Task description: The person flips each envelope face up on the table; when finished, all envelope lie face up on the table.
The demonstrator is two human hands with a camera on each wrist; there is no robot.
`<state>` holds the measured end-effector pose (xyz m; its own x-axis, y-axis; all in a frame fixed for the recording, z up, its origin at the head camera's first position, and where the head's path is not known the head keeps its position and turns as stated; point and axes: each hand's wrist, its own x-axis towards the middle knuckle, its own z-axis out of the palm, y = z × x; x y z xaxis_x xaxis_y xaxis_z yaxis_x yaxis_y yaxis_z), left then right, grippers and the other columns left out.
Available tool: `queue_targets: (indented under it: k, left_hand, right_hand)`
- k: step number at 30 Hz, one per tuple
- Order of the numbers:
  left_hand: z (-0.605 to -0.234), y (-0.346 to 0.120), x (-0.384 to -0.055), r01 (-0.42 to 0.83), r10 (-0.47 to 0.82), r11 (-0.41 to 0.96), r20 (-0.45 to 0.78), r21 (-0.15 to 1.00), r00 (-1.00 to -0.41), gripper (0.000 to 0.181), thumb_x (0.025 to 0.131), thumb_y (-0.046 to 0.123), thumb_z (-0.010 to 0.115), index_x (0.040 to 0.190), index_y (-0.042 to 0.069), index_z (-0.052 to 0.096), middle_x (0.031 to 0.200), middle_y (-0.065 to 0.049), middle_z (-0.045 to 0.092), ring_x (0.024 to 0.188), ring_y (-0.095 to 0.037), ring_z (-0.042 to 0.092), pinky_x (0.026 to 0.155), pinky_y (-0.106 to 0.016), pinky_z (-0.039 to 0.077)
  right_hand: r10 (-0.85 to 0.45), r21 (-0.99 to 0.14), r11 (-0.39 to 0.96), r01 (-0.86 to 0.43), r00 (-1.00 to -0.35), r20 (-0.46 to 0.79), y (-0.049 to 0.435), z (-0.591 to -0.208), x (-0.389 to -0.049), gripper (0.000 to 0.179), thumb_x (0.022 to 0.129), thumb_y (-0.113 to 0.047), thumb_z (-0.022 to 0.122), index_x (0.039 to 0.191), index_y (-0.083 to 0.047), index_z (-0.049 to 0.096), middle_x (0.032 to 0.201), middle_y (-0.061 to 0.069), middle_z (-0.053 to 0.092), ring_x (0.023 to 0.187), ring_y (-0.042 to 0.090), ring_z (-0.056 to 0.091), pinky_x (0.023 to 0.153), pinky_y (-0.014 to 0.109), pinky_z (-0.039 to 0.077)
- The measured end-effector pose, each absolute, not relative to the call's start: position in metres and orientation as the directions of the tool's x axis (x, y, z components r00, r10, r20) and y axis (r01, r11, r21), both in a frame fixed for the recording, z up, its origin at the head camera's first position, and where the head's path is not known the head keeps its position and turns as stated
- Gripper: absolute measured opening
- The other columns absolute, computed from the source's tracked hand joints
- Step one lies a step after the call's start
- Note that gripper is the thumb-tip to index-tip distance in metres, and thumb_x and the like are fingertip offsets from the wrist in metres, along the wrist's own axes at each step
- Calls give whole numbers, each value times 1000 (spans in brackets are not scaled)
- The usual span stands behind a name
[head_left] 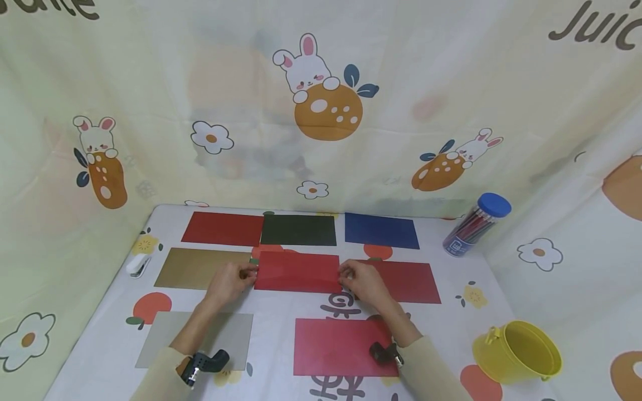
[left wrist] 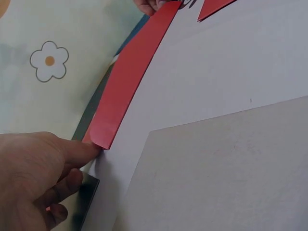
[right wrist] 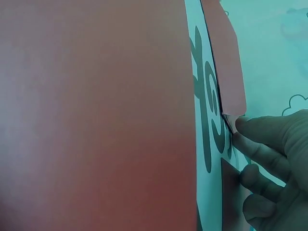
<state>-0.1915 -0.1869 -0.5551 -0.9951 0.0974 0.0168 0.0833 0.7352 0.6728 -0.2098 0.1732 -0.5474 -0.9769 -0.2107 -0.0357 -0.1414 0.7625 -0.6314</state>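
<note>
A bright red paper envelope (head_left: 298,275) is held between both hands near the middle of the table, its upper part creased across like a flap. My left hand (head_left: 230,285) pinches its left end, thumb on top in the left wrist view. At the opposite end, my right hand (head_left: 367,285) pinches the edge between thumb and fingers. To the left lies a gold-brown paper rectangle (head_left: 188,268), partly behind the left hand. A darker red one (head_left: 408,282) extends out from behind the right hand. Below the forearms are a grey sheet (head_left: 228,340) and a pinkish-red sheet (head_left: 336,348).
Along the back lie dark red (head_left: 223,228), dark green (head_left: 299,230) and blue (head_left: 381,230) rectangles. A white stapler-like object (head_left: 138,265) sits at the left edge. At right stand a blue-lidded jar of sticks (head_left: 468,228) and a yellow bucket (head_left: 489,356). Printed cloth encloses the table.
</note>
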Motion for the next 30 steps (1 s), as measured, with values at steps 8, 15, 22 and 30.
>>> queue_targets:
  k: [8,15,22,30]
  left_hand:
    - [-555,-184,-192,83,96,732,19,676,-995,30,86,13,81,115,6,76,89,-1,74,79,-17,63,70,-29,50]
    - [-544,-183,-191,68,108,669,-6,740,-994,32,89,13,78,120,7,73,95,-4,73,78,-18,61,61,-27,52]
    - [-522,-176,-184,137,197,599,20,789,-980,34,88,18,79,121,11,73,95,0,70,79,-19,59,55,-27,51]
    - [-523,-158,-165,279,453,510,22,813,-891,34,87,16,79,120,11,72,92,7,70,79,-14,61,65,-23,53]
  right_hand:
    - [-213,-642,754,-140,-976,-37,175,-545,-209,19,87,-17,80,104,-19,73,85,-9,67,69,13,57,60,28,48]
    - [-240,-655,737,-169,-970,-20,193,-529,-209,21,89,-18,78,109,-20,72,90,-9,71,81,12,63,73,31,55]
    - [-280,-655,733,-185,-959,-44,238,-504,-201,27,90,-22,77,116,-17,71,100,-6,71,93,16,65,80,32,56]
    - [-329,-665,732,-147,-931,-156,284,-497,-173,21,92,-17,75,113,-16,70,97,-4,70,89,16,63,73,25,55]
